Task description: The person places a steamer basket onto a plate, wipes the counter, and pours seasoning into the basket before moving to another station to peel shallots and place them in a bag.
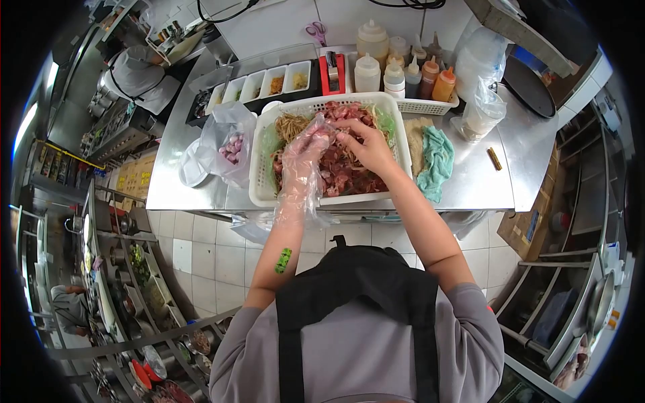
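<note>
A white basket (263, 191) on the steel counter holds raw red meat (339, 176), a clump of thin brown roots (290, 126) and green leafy pieces at its sides. Over the meat is my left hand (310, 144) in a loose clear plastic glove, its fingers raised and partly bent. My right hand (366, 144) is bare, and its thumb and fingers are closed together beside the gloved fingertips, at the glove's plastic. What the left fingers hold, if anything, is hidden by the glove and its glare.
Left of the basket are a plastic bag of small purple bulbs (232, 149) and a white lid (193, 168). Behind stand topping trays (276, 80) and sauce bottles (367, 72). A teal cloth (435, 161) lies at right. A person (140, 77) stands at far left.
</note>
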`<move>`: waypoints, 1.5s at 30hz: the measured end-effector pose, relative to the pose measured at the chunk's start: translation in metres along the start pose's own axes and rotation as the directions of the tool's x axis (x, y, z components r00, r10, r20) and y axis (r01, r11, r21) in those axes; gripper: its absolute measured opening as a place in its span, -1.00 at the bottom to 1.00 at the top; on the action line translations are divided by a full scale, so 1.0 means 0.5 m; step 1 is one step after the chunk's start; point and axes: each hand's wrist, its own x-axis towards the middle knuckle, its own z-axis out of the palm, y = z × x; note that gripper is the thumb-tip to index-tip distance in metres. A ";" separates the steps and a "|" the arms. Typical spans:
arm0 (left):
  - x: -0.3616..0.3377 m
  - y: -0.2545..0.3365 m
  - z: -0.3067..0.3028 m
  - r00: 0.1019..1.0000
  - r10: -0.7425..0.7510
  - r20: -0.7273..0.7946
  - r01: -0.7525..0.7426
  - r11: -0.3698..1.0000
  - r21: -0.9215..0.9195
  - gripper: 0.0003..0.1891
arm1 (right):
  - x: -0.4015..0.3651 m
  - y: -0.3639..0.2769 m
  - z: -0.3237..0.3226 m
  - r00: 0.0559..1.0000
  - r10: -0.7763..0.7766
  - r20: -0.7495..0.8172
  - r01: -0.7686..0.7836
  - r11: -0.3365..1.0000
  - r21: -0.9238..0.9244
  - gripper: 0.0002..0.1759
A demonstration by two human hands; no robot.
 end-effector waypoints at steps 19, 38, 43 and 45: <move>-0.007 0.000 -0.010 0.995 -0.089 0.053 0.102 0.939 -0.328 -0.56 | -0.005 -0.005 0.024 0.970 -0.223 0.101 0.218 0.974 0.058 -0.58; -0.010 0.034 0.011 0.987 -0.065 0.145 0.096 0.971 -0.221 -0.59 | -0.005 -0.001 0.004 0.995 -0.083 -0.060 0.084 0.996 0.015 -0.58; 0.002 -0.005 -0.017 0.989 -0.098 0.108 0.136 0.884 -0.447 -0.61 | -0.007 -0.016 0.013 0.972 -0.201 0.125 0.208 0.977 -0.046 -0.57; -0.004 -0.001 -0.013 0.993 -0.090 0.079 0.115 0.898 -0.424 -0.61 | -0.006 -0.016 0.016 0.971 -0.207 0.123 0.215 0.975 -0.056 -0.58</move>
